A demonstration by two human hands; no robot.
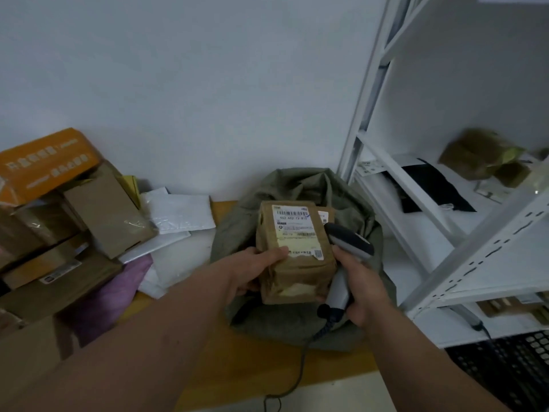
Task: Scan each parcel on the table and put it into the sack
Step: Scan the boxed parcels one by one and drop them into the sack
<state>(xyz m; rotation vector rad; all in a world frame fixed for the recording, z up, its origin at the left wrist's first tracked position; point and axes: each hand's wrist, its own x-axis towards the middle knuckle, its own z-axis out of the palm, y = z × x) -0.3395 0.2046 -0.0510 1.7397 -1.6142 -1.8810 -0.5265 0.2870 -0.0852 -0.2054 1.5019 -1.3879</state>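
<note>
Fingers of the left hand [252,272] curl round a brown taped cardboard parcel [294,254], label up, long axis running away from the person. The right hand [361,289] grips a grey handheld scanner [344,260] whose head points at the label, above the open grey-green cloth sack [285,188].

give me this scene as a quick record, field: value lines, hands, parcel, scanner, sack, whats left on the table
left hand: grips the brown parcel, label facing up
right hand: holds the scanner beside the parcel
sack: grey-green, open, under the parcel
table: pile of cardboard boxes and white mailers at left
</note>
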